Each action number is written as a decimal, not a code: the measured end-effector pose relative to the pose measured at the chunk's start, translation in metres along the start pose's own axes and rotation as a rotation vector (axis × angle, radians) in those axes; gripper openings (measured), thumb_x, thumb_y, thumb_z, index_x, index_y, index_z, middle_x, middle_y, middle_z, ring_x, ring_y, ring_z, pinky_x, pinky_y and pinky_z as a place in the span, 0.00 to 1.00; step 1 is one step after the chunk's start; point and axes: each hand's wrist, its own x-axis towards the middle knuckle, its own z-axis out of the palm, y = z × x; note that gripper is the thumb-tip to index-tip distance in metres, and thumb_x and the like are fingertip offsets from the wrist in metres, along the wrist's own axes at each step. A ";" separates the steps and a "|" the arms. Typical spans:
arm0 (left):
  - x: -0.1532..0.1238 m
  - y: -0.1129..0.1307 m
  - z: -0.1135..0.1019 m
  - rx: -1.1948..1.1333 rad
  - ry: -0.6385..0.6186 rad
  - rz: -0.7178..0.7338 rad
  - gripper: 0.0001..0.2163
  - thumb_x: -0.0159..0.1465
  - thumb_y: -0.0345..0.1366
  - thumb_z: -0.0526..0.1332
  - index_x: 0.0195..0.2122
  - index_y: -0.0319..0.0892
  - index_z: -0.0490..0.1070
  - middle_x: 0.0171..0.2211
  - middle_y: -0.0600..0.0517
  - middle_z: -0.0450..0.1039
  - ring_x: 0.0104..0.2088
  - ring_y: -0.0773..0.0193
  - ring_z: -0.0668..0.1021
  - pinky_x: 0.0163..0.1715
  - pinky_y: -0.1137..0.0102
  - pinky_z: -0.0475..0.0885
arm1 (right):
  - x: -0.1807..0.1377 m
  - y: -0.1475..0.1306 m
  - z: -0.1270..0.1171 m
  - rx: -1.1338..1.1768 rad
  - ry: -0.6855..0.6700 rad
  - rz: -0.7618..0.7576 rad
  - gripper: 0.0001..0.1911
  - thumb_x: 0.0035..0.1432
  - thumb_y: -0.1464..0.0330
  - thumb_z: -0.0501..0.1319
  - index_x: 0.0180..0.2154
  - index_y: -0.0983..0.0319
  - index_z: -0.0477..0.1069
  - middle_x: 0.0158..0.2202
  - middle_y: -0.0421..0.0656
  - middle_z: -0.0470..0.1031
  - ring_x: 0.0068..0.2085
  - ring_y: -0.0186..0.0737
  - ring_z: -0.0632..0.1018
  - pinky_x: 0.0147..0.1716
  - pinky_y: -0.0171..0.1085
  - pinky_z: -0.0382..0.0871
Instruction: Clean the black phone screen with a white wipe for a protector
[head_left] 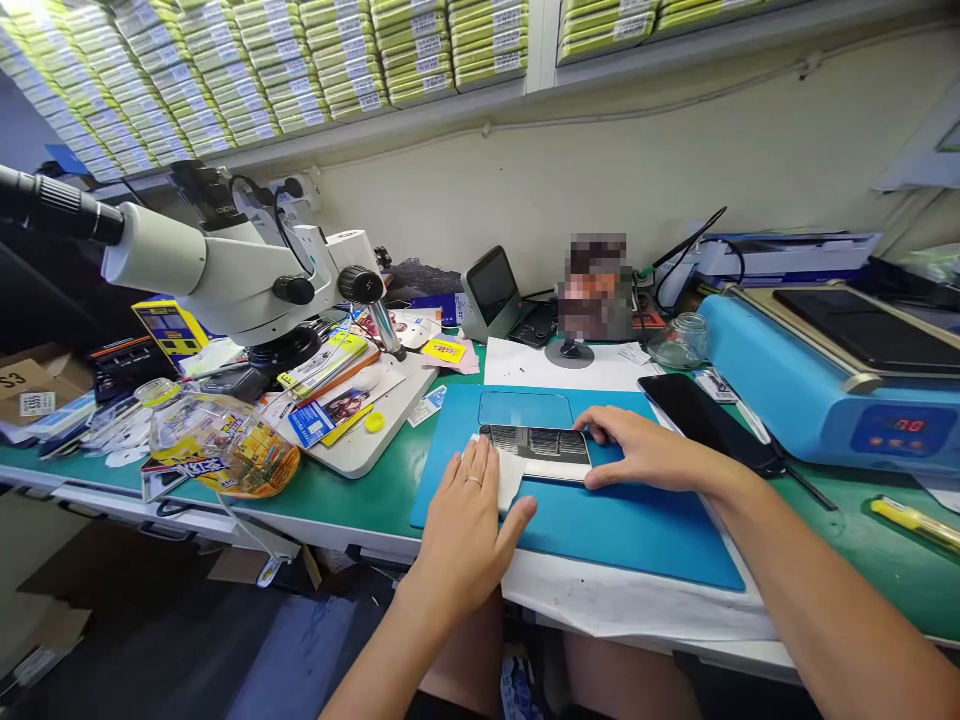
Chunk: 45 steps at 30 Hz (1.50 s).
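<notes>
A phone-sized glass panel (555, 447) with a dark, reflective face lies crosswise on the blue mat (637, 530). My left hand (466, 515) rests flat at its left end, fingers stretched out and thumb apart, over a white wipe (511, 478). Part of the wipe is hidden under those fingers. At the right end, my right hand (628, 447) spans the panel's short side, with the thumb at the near corner and the fingers at the far corner. Just behind lies a clear sheet with a dark outline (525, 408), flat on the mat.
To the left stand a microscope (247, 280) and a plastic bottle (225, 440). A black phone (701, 415) lies right of the mat, near a blue machine (810, 390) with a red display. A glass jar (686, 340) and a yellow pen-like tool (915, 522) are also on the right.
</notes>
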 end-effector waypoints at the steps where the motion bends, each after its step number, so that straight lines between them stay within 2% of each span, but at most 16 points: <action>1: 0.008 0.000 -0.001 0.000 -0.008 -0.011 0.36 0.75 0.54 0.41 0.72 0.27 0.51 0.73 0.36 0.47 0.73 0.48 0.53 0.71 0.50 0.55 | 0.000 0.000 0.000 -0.002 0.000 -0.002 0.39 0.43 0.41 0.69 0.51 0.56 0.70 0.43 0.45 0.73 0.46 0.54 0.74 0.44 0.46 0.68; 5: 0.026 0.001 -0.002 -0.005 -0.003 -0.040 0.35 0.75 0.53 0.42 0.71 0.27 0.52 0.73 0.37 0.48 0.73 0.47 0.53 0.71 0.50 0.55 | -0.001 -0.001 0.000 -0.014 0.005 -0.004 0.39 0.43 0.41 0.68 0.52 0.55 0.70 0.43 0.45 0.73 0.46 0.54 0.74 0.44 0.46 0.68; 12: -0.001 0.003 0.002 0.000 0.046 -0.016 0.35 0.75 0.55 0.40 0.71 0.30 0.53 0.73 0.37 0.49 0.73 0.48 0.55 0.70 0.50 0.56 | -0.001 0.001 0.000 -0.007 0.004 -0.012 0.38 0.43 0.41 0.68 0.51 0.55 0.70 0.43 0.45 0.73 0.45 0.54 0.74 0.43 0.46 0.68; 18: 0.035 0.003 0.002 0.006 0.057 -0.019 0.34 0.75 0.54 0.43 0.69 0.29 0.58 0.70 0.34 0.55 0.72 0.45 0.59 0.69 0.49 0.58 | -0.001 -0.001 0.000 -0.005 -0.001 -0.019 0.38 0.44 0.41 0.68 0.51 0.55 0.70 0.44 0.46 0.72 0.46 0.54 0.74 0.46 0.47 0.67; 21: 0.046 0.010 0.002 0.013 0.038 -0.014 0.35 0.75 0.54 0.43 0.69 0.26 0.57 0.70 0.33 0.55 0.72 0.44 0.58 0.70 0.50 0.57 | -0.002 -0.003 0.000 -0.014 -0.013 -0.013 0.38 0.44 0.41 0.69 0.51 0.56 0.69 0.44 0.46 0.71 0.47 0.55 0.73 0.46 0.48 0.67; 24: 0.041 0.022 0.005 0.008 0.037 0.016 0.36 0.75 0.55 0.42 0.70 0.25 0.55 0.71 0.33 0.51 0.73 0.45 0.56 0.71 0.52 0.55 | -0.002 -0.003 0.000 -0.017 -0.013 -0.025 0.38 0.44 0.41 0.69 0.51 0.56 0.69 0.43 0.45 0.71 0.47 0.54 0.73 0.47 0.48 0.67; 27: 0.025 0.032 0.009 -0.005 0.040 0.050 0.37 0.74 0.56 0.42 0.70 0.26 0.54 0.72 0.34 0.49 0.73 0.45 0.55 0.71 0.52 0.56 | -0.002 -0.002 0.000 -0.017 -0.008 -0.029 0.38 0.45 0.41 0.68 0.51 0.56 0.69 0.43 0.45 0.71 0.47 0.54 0.73 0.47 0.48 0.67; 32: 0.001 0.032 0.011 -0.014 0.048 0.098 0.35 0.75 0.55 0.41 0.72 0.32 0.53 0.73 0.39 0.48 0.73 0.48 0.55 0.71 0.52 0.57 | -0.002 -0.003 0.000 -0.016 -0.004 -0.018 0.37 0.44 0.41 0.69 0.50 0.56 0.70 0.43 0.45 0.71 0.46 0.54 0.73 0.46 0.48 0.67; 40: 0.036 0.030 0.009 0.016 0.031 0.088 0.35 0.75 0.53 0.42 0.71 0.27 0.54 0.72 0.35 0.51 0.73 0.46 0.55 0.71 0.51 0.55 | -0.002 -0.005 0.000 -0.013 0.008 -0.029 0.37 0.43 0.41 0.69 0.49 0.56 0.70 0.42 0.45 0.71 0.45 0.54 0.73 0.46 0.48 0.67; 42: 0.034 0.030 0.009 0.021 0.036 0.093 0.32 0.76 0.50 0.42 0.71 0.27 0.54 0.72 0.36 0.52 0.73 0.47 0.55 0.71 0.51 0.55 | -0.002 -0.004 0.000 -0.015 0.011 -0.035 0.37 0.44 0.41 0.68 0.49 0.55 0.70 0.42 0.45 0.71 0.45 0.54 0.73 0.45 0.48 0.67; 45: 0.016 0.028 0.010 0.019 0.046 0.101 0.31 0.76 0.48 0.42 0.71 0.29 0.54 0.72 0.39 0.51 0.73 0.48 0.55 0.71 0.52 0.55 | -0.001 -0.002 0.001 -0.016 0.010 -0.034 0.37 0.44 0.41 0.68 0.50 0.56 0.70 0.42 0.45 0.71 0.46 0.54 0.74 0.45 0.47 0.67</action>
